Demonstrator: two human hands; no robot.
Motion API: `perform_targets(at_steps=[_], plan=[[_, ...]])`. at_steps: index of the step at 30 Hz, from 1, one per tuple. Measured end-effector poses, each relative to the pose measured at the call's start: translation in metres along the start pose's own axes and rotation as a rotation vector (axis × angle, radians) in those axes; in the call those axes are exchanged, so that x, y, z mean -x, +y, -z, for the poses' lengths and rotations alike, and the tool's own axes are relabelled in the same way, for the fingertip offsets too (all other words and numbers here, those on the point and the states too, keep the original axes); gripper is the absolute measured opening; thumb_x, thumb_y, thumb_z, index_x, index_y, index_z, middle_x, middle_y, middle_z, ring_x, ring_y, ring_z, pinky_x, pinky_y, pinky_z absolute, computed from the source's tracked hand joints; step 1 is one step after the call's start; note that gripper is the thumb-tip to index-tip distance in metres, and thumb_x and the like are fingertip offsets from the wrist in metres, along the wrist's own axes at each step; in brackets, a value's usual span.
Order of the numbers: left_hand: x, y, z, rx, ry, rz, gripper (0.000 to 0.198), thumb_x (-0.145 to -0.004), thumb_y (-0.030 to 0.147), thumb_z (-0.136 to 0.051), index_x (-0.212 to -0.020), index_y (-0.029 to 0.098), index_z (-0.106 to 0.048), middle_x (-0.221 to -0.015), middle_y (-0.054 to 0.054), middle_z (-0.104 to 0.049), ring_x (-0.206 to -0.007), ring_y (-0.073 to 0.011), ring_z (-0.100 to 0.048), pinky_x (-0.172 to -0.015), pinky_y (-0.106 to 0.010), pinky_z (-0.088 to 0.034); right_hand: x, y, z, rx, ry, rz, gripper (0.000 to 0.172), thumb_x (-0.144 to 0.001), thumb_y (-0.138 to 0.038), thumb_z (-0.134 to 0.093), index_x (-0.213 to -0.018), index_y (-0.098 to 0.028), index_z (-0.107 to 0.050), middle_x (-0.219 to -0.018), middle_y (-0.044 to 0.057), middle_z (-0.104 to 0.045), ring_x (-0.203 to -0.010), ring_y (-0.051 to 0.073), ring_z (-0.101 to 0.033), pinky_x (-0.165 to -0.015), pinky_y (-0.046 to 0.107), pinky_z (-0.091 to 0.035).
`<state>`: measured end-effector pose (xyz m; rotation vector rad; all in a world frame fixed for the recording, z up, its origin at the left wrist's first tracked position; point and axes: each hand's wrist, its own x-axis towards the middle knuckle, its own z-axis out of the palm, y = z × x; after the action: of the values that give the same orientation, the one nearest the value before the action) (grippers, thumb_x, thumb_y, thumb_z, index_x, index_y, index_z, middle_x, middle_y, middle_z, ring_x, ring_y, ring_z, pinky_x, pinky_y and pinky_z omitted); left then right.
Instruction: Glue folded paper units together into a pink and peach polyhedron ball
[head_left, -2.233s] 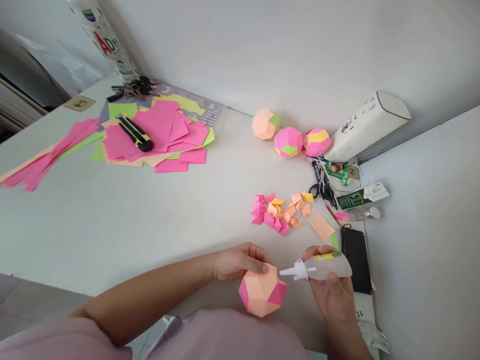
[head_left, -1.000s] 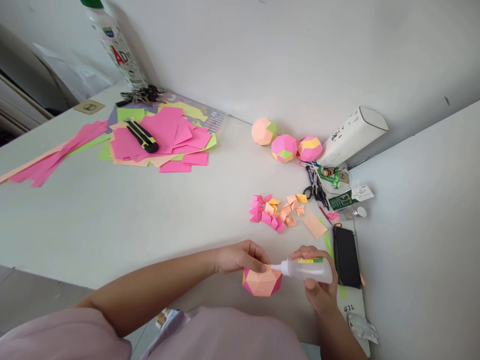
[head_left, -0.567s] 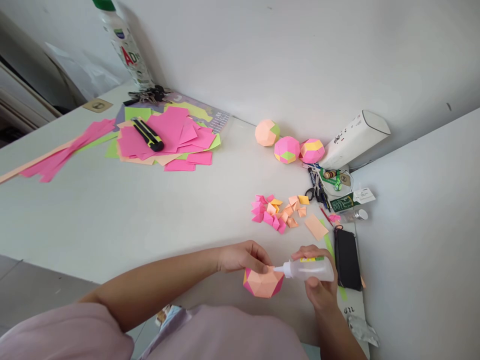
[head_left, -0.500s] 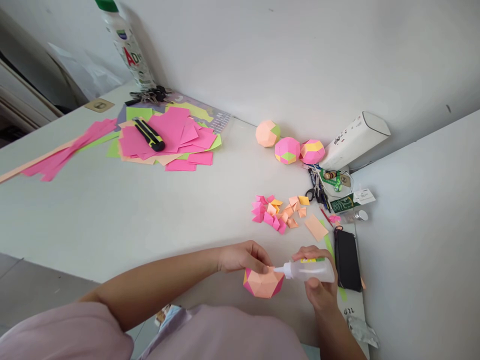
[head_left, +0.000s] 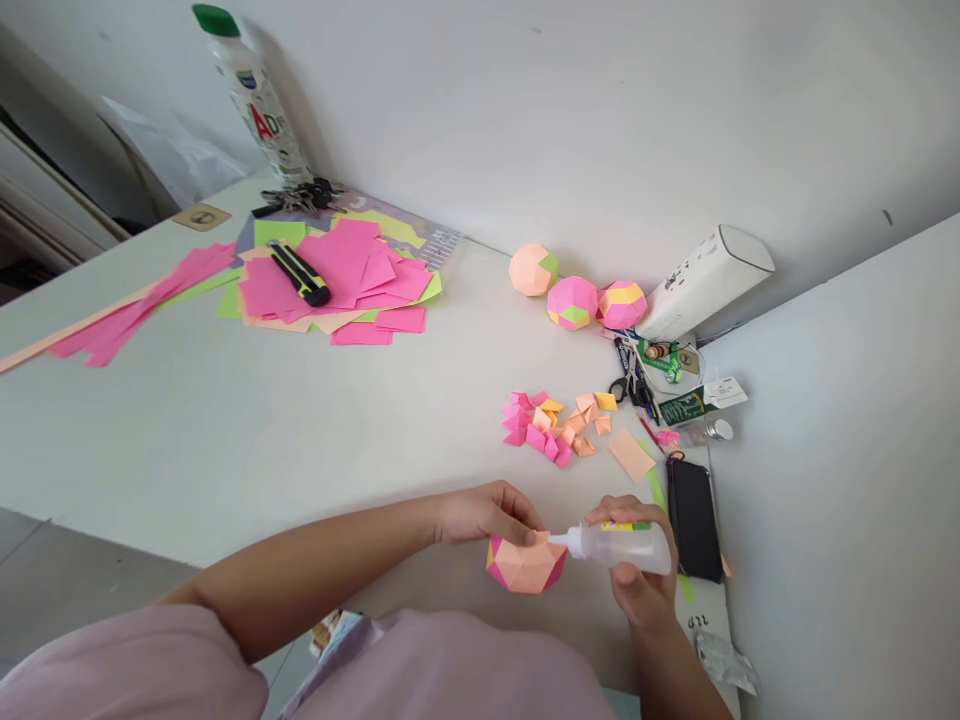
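Observation:
My left hand (head_left: 491, 515) is closed on a faceted paper ball (head_left: 525, 567) in peach, magenta and a little yellow, thumb on its upper edge. A clear squeeze bottle of glue (head_left: 622, 546) lies sideways in my right hand (head_left: 643, 580), fingers above and thumb below. Its white nozzle points left and meets the ball's upper right edge beside my left thumb. Just beyond the hands are small folded paper pieces (head_left: 551, 428) in pink, peach and orange, with a flat peach slip (head_left: 631, 455) to their right.
Three paper balls (head_left: 572, 303) stand against the wall near a white box (head_left: 709, 283). Scissors (head_left: 628, 378), pens and a black pouch (head_left: 691, 518) line the right edge. At the left, a yellow-black box cutter (head_left: 300, 273) rests on coloured paper sheets (head_left: 349, 262), with a tall bottle (head_left: 259, 100) behind.
The view has shifted very slightly. Both hands keep their places, and the nozzle stays at the ball's edge, the bottle's rear end dipping a touch.

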<state>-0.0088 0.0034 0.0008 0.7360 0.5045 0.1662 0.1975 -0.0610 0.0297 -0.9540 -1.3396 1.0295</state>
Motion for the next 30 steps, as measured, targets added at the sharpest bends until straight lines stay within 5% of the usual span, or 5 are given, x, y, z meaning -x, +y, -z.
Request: perform_targets(at_steps=[17,30], plan=[[0.0011,0.0016,-0.0010,-0.025,-0.006,-0.003,0.017,-0.061,0.030,-0.075,-0.071,0.017,-0.072,-0.067,0.001,-0.065,-0.066,-0.0118,-0.055,-0.067,-0.024,-0.043,-0.0001,0.0035,-0.0002,0.027,0.013,-0.008,0.030,-0.078,-0.049,-0.063,-0.097,-0.026,-0.058,-0.081,0.006,-0.063,-0.075,0.022,-0.052,-0.064,0.037,-0.045],[0.0011,0.0024,-0.0017,-0.037,0.006,-0.005,0.015,-0.061,0.029,-0.075,-0.070,0.017,-0.071,-0.065,0.001,-0.064,-0.065,-0.0121,-0.054,-0.065,-0.025,-0.042,-0.0004,0.0061,0.0026,-0.098,0.066,-0.231,0.030,-0.077,-0.051,-0.064,-0.092,-0.026,-0.059,-0.081,0.006,-0.062,-0.080,0.022,-0.053,-0.057,0.032,-0.044]])
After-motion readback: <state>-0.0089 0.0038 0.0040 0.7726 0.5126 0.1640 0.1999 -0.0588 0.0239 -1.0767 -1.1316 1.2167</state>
